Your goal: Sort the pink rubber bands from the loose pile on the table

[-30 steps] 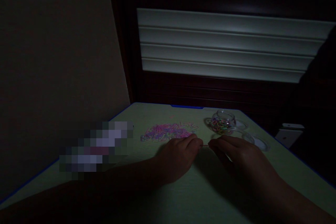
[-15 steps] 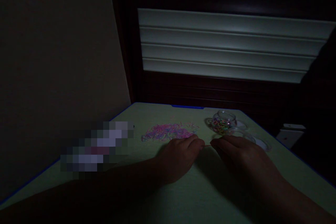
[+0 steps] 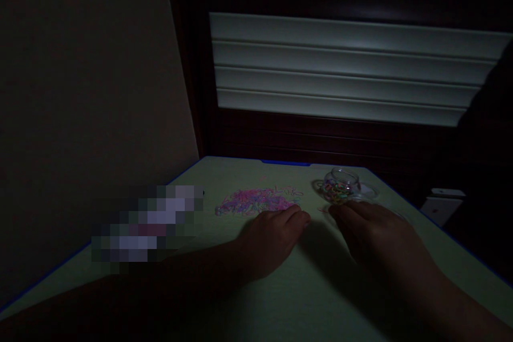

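My left hand [image 3: 276, 238] rests on the green table [image 3: 312, 288] with its fingers curled, its tips just below a loose pile of pink and purple rubber bands [image 3: 256, 202]. My right hand [image 3: 372, 235] lies to the right, fingers drawn together in a pinch. A faint pink rubber band [image 3: 323, 208] shows at its fingertips. A small glass jar [image 3: 340, 187] with mixed-colour bands stands just beyond the right hand. The room is very dark, so I cannot make out whether the left fingers hold anything.
A clear round lid [image 3: 368, 191] lies right of the jar. A blurred-out object [image 3: 146, 222] sits on the table's left side. The table has a blue edge [image 3: 284, 162]. Behind it are a wall and dark wood panelling, and a white object [image 3: 441, 204] lies off to the right.
The thin band stretched between both hands is no longer taut. My right hand has drawn away to the right and up toward the jar. The left hand has barely moved.
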`<state>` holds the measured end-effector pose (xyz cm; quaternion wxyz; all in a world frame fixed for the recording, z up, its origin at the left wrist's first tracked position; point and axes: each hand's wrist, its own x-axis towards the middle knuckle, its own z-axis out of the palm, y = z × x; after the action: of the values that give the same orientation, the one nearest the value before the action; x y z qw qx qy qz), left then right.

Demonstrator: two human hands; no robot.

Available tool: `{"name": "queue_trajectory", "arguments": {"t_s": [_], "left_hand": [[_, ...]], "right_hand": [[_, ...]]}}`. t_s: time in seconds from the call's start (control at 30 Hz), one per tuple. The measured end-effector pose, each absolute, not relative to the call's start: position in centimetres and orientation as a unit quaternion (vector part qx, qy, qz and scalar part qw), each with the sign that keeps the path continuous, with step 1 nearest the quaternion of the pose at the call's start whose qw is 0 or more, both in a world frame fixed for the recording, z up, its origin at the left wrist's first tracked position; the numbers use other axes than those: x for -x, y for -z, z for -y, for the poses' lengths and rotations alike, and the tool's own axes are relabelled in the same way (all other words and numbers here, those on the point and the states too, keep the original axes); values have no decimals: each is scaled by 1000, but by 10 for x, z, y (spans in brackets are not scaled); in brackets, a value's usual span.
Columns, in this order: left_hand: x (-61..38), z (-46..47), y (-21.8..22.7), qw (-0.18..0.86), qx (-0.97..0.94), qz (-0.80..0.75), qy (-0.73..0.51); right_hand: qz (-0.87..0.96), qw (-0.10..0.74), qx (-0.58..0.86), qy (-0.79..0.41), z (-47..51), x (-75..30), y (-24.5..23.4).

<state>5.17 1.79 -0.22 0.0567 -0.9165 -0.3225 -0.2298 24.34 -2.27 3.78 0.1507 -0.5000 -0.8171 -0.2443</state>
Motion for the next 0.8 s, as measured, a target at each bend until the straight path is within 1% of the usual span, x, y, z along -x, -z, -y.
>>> {"name": "queue_trajectory", "arguments": {"t_s": [0.13, 0.27, 0.5, 0.63, 0.8], "left_hand": [[-52, -18, 2, 56, 916, 327, 227], [-53, -16, 1, 53, 919, 322, 221], [-52, -16, 0, 63, 922, 320, 209], [-51, -17, 1, 65, 921, 322, 208], [-51, -18, 2, 60, 923, 311, 220]], "right_hand": [[788, 108, 528, 297, 24, -246, -42], [757, 82, 560, 327, 27, -247, -48], [709, 59, 601, 366, 30, -251, -52], [687, 45, 620, 376, 30, -253, -52], [675, 15, 646, 357, 27, -255, -51]]}}
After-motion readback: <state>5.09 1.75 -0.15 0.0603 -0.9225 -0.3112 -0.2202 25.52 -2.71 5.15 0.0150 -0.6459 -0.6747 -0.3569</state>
